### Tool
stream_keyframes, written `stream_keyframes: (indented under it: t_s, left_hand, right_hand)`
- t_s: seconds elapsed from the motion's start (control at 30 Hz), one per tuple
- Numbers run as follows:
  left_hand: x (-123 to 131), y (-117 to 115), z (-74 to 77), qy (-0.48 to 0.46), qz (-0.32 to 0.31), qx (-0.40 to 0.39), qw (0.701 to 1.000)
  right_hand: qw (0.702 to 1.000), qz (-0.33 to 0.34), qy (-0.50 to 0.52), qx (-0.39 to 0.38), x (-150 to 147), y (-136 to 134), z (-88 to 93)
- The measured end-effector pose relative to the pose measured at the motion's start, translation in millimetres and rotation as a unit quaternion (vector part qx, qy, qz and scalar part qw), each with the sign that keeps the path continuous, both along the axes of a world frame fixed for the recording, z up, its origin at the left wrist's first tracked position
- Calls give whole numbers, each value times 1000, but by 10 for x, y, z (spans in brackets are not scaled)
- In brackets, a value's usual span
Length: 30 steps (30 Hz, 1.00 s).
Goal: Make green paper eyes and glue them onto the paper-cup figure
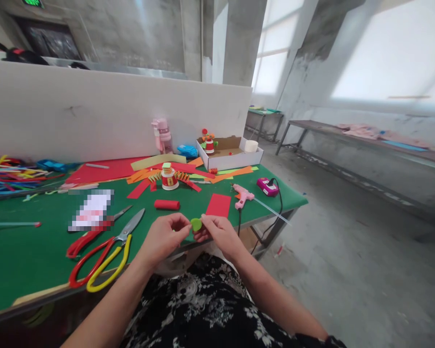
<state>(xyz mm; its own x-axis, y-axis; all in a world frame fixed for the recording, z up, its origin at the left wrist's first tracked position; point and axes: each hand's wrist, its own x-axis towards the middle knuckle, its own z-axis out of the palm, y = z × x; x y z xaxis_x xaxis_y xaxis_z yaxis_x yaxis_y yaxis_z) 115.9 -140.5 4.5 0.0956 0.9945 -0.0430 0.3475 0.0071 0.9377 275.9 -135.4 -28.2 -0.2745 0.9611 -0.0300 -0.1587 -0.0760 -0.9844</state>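
Note:
My left hand and my right hand meet at the table's front edge, fingers closed on a small rounded light-green piece. Its material is too small to make out. Just beyond my right hand lies a red paper rectangle. A rolled red paper tube rests past my left hand. Farther back stands a red-and-white cup-shaped paper figure with folded paper strips out to both sides. Scissors with one red and one yellow handle lie left of my left hand.
A pink glue gun with a glue stick and a purple plug box are on the right. A white box holds another figure. Left are a pixelated rectangle and colourful strips; behind, a pink bottle by a white partition.

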Motion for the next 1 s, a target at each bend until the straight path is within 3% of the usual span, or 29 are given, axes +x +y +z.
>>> stream_keyframes:
  t_s: [0.23,0.3,0.43,0.57,0.67,0.83,1.0]
  left_hand:
    - [-32,-24,51,95,-32,70,993]
    - [-56,-34,32,78,-40,74,993]
    - [-78,-55,-61,11,8,72,997]
    - [-43,-81,-152,-9,3,50,999]
    - [-14,-94,-189,-24,33,54,998]
    - [-16,-102,-186,-25,35,56,998]
    - [-59,-103,-131,37,13,70,997]
  right_hand:
    - [999,11,-39,12,47,-17,-27]
    - [1000,10,-18,-6,46,-19,-48]
    - [998,-11,43,-46,18,-29,-76]
    - [997,-21,61,-48,-17,-48,-79]
    - [997,-14,61,-50,-36,-70,-78]
    - [997,12,60,-52,-42,-93,-78]
    - [999,1,30,-36,-8,-84,-66]
